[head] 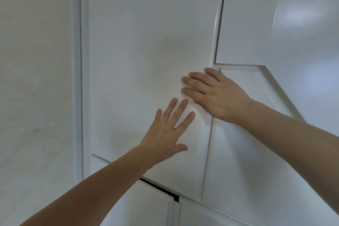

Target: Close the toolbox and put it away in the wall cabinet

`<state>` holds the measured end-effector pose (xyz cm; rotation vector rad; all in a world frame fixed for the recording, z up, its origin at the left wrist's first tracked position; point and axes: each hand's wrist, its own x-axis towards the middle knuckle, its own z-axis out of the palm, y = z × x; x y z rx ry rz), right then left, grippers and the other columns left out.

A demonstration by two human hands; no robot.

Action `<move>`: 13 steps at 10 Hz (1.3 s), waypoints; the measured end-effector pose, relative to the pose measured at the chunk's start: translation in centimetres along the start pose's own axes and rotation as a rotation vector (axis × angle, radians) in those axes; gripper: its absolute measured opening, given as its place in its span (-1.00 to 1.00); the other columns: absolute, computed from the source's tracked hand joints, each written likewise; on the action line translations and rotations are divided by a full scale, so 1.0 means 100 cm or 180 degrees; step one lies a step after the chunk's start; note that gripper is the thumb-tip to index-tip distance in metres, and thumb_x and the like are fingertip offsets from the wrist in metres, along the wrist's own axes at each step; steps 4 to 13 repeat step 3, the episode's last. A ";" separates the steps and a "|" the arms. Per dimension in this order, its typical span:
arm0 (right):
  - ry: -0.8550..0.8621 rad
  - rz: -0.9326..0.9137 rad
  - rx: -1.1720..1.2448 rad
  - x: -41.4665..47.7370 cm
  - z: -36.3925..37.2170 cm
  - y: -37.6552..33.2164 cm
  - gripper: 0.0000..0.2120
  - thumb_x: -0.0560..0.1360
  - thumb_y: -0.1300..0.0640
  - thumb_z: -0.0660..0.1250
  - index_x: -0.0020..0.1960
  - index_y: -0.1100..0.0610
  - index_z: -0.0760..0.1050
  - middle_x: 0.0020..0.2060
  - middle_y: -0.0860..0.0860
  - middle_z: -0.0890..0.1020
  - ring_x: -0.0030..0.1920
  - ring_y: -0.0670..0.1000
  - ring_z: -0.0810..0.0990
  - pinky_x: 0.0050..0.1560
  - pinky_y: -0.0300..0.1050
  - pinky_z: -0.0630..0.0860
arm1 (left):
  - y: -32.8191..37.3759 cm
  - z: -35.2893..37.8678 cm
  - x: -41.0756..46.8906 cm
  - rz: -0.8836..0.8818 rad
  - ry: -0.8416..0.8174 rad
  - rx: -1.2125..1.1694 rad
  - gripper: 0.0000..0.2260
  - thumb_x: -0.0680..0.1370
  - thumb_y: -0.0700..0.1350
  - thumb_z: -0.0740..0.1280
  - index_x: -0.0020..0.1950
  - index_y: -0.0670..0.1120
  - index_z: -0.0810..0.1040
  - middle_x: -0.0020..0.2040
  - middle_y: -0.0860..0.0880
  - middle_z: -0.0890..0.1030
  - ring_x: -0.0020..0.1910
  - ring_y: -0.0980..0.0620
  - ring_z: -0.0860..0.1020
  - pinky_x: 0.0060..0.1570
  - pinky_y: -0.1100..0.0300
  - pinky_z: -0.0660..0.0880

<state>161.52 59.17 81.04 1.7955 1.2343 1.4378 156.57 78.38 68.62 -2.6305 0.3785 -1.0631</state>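
Toolbox nowhere in sight; only the white wall cabinet door [143, 57] shows. Both hands lie flat against it, fingers spread, gripping nothing: the left hand [168, 132] low on the recessed panel, the right hand [216, 93] just above, across the door's right edge. A bare wall [36, 60] runs alongside to the left.

Cabinet door [139, 64]: plain glossy white, no pattern; the grooves of its recessed panel read pale grey. Neighbouring door [275, 24]: the same glossy white, with soft bluish-white light patches. Wall [36, 60]: matt off-white, slightly creamy, with one faint grey mark. Gap below the doors [161, 189]: thin black line. Lower cabinet front [146, 207]: white.
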 end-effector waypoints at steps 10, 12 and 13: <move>0.0666 0.1020 0.1922 -0.029 -0.065 -0.020 -0.56 0.57 -0.06 0.18 0.42 0.00 0.35 0.38 -0.02 0.45 0.33 0.02 0.44 0.22 -0.05 0.44 | -0.006 -0.119 -0.094 -0.0765 0.1524 -0.3595 -0.23 0.32 0.19 0.51 0.46 0.17 0.27 0.44 0.10 0.37 0.33 0.05 0.47 0.25 -0.03 0.45; 0.0666 0.1020 0.1922 -0.029 -0.065 -0.020 -0.56 0.57 -0.06 0.18 0.42 0.00 0.35 0.38 -0.02 0.45 0.33 0.02 0.44 0.22 -0.05 0.44 | -0.006 -0.119 -0.094 -0.0765 0.1524 -0.3595 -0.23 0.32 0.19 0.51 0.46 0.17 0.27 0.44 0.10 0.37 0.33 0.05 0.47 0.25 -0.03 0.45; 0.0666 0.1020 0.1922 -0.029 -0.065 -0.020 -0.56 0.57 -0.06 0.18 0.42 0.00 0.35 0.38 -0.02 0.45 0.33 0.02 0.44 0.22 -0.05 0.44 | -0.006 -0.119 -0.094 -0.0765 0.1524 -0.3595 -0.23 0.32 0.19 0.51 0.46 0.17 0.27 0.44 0.10 0.37 0.33 0.05 0.47 0.25 -0.03 0.45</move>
